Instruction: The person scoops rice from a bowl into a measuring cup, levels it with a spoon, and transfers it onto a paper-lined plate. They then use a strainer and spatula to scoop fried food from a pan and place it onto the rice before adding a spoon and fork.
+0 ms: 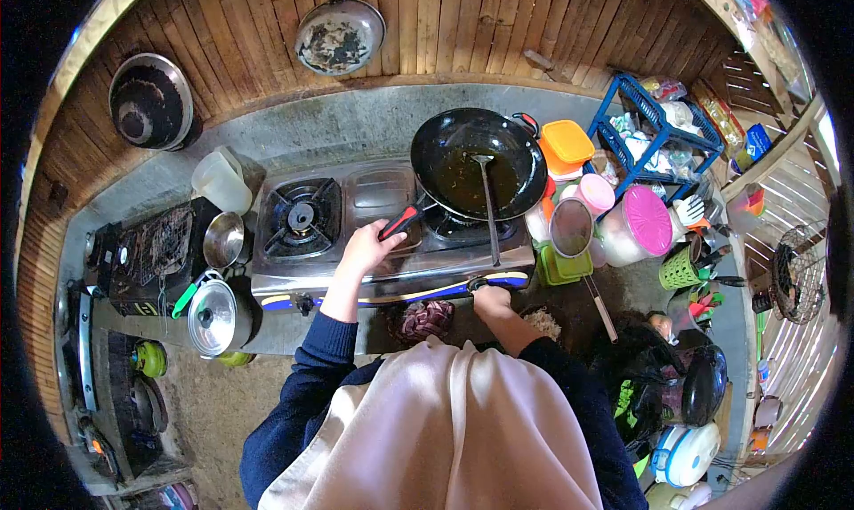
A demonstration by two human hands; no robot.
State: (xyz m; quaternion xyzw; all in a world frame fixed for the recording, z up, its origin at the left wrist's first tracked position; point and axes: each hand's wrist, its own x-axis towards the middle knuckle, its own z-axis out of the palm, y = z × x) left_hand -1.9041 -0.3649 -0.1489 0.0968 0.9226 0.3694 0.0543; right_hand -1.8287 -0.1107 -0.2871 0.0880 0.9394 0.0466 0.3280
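Note:
My left hand (375, 246) is closed around the red and black handle of a black wok (436, 167). The wok sits on the right burner of a steel two-burner stove (374, 194), with dark oil in its bottom and a metal spatula (490, 212) leaning in it, handle toward me. At the stove's front right, my right hand (491, 302) has its fingers closed on the control knob (478, 284). Below the stove's front edge, between my arms, lies a bowl of sliced purplish food (422, 320). The left burner (302, 214) holds nothing.
Left of the stove are a lidded pot (218, 316), a small steel pan (226, 239) and a black grill stove (147, 265). To the right stand an orange container (567, 145), a strainer (570, 228), a pink-lidded tub (647, 221) and a blue rack (654, 109).

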